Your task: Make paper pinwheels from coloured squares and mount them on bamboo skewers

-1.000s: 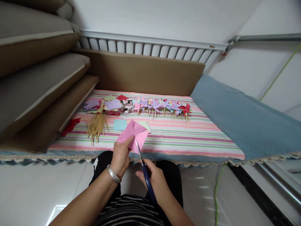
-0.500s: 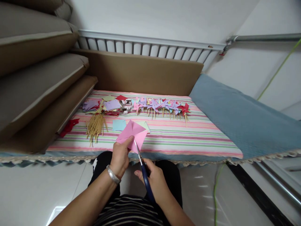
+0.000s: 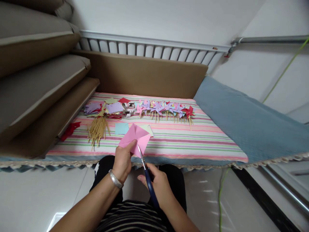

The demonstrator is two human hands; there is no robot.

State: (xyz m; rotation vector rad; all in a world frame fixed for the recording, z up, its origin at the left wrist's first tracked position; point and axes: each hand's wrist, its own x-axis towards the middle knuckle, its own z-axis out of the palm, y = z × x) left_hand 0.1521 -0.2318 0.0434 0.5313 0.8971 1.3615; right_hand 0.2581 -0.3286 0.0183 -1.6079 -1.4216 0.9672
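Observation:
My left hand (image 3: pixel 123 160) pinches a square of pink paper (image 3: pixel 137 137) by its near left side, thumb on top. Slits run in from corners of the paper toward its middle. My right hand (image 3: pixel 156 182) is closed round the dark blue handles of a pair of scissors (image 3: pixel 150 186). The blades lie at the paper's near corner, their tips pointing toward its centre near my left thumb. Beneath and beyond the pink sheet lie a light blue paper square (image 3: pixel 122 128) and a pale green one (image 3: pixel 147 129), the latter partly hidden.
A row of paper pinwheels (image 3: pixel 158 108) on sticks lies along the striped cloth (image 3: pixel 183 141). To the left are a bundle of thin sticks (image 3: pixel 98 127), stacked paper squares (image 3: pixel 114 108) and a red piece (image 3: pixel 70 130). Large cushions (image 3: pixel 45 71) are piled at the left.
Hands, paper and scissors hold almost the same pose. The whole view has shifted very slightly.

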